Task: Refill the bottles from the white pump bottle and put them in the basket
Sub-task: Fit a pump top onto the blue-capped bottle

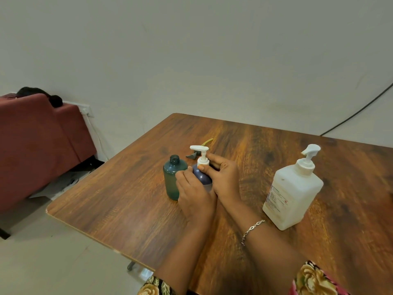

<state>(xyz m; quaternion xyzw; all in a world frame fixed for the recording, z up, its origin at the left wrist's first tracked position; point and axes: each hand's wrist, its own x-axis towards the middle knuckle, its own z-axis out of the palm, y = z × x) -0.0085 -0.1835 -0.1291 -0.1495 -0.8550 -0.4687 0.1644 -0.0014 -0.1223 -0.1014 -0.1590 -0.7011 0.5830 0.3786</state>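
Right now both hands meet on the dark blue bottle (202, 177) near the middle of the desk (106, 201). The left hand (192, 194) curls its fingers round the bottle's body, while the right hand (225, 177) pinches the collar of the small white pump (202, 159) seated on the neck, thumb in front. Just to the left stands an uncapped teal bottle (171, 179), close against the left hand. Behind them a grey pump head (192, 155) lies on its side. The large white pump bottle (293, 188) stands upright, well apart on the right.
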